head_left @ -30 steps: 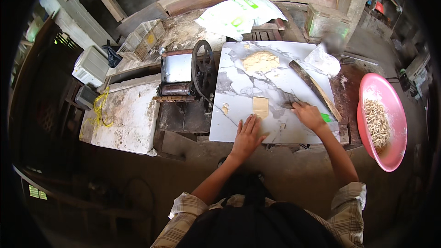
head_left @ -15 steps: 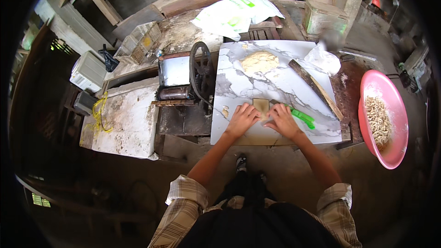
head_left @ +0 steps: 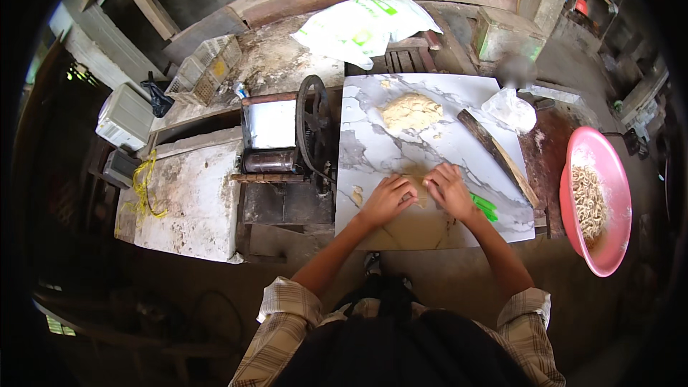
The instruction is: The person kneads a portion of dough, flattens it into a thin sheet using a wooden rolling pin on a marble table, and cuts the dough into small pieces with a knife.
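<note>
Near the front of the marble-patterned board (head_left: 459, 89), my left hand (head_left: 389, 198) and my right hand (head_left: 450, 190) face each other with bent fingers. Their fingertips pinch at a small, pale yellowish piece of dough (head_left: 421, 201), mostly hidden by the fingers. Just beyond it, a flat brownish square (head_left: 416, 172) shows in part. A bright green handle (head_left: 484, 208) lies beside my right wrist. Dough scraps (head_left: 357, 196) sit left of my left hand. Farther back rests a large lump of dough (head_left: 412, 113).
A long wooden stick (head_left: 494, 154) lies slantwise at the board's right, near a white plastic bag (head_left: 510, 110). A pink basin (head_left: 620, 208) with curled dough pieces (head_left: 589, 204) stands to the right. Leftward is a hand-cranked roller machine (head_left: 272, 161); a white sack (head_left: 365, 25) lies behind.
The whole view has shifted, with the board lower in it. My fingers now cover more of the brownish square, and my right hand is over part of the green handle's tool.
</note>
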The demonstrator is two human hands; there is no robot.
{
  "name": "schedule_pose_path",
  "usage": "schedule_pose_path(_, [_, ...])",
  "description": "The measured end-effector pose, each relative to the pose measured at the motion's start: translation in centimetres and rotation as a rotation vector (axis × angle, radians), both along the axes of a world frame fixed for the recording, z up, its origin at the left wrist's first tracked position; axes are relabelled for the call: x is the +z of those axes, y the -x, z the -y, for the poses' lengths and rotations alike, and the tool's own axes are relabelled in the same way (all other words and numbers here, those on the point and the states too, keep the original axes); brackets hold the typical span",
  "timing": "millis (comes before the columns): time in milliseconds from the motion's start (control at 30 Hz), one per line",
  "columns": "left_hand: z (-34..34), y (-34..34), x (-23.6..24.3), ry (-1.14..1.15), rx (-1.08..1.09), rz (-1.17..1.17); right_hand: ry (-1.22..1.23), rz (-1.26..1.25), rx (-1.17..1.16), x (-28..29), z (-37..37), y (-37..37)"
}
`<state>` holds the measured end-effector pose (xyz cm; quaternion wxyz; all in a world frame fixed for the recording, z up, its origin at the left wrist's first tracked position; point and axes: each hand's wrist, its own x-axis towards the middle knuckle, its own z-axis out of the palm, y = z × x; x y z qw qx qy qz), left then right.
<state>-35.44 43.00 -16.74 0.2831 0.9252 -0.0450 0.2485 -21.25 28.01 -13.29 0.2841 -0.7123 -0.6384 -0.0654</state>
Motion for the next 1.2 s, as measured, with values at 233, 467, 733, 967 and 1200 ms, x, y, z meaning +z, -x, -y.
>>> schedule_pose_path(233, [-1.6, -1.0, -0.2, 0.189, -0.117, -0.069, 0.169, -0.071, 0.128, -2.2, 2.0, 1.1])
schedule_pose_path(467, [-1.2, -0.6, 0.1, 0.052, -0.201, 0.067, 0.142, -0.043, 0.016, -2.4, 1.8, 2.3])
schedule_pose_path(733, [-3.5, -5.6, 3.2, 0.611, -0.055, -0.006, -0.131, -0.417, -0.197, 1.8, -2.9, -1.2])
schedule_pose_path(967, [-7.7, -12.8, 1.9, 0.567, 0.215, 0.130, -0.088, -0.126, -0.449, 0.3, -9.5, -7.1])
schedule_pose_path(1200, [-7.0, -13.5, 0.2, 0.489, 0.340, 0.135, -0.077, -0.005, -0.791, -1.1, -11.1, -7.1])
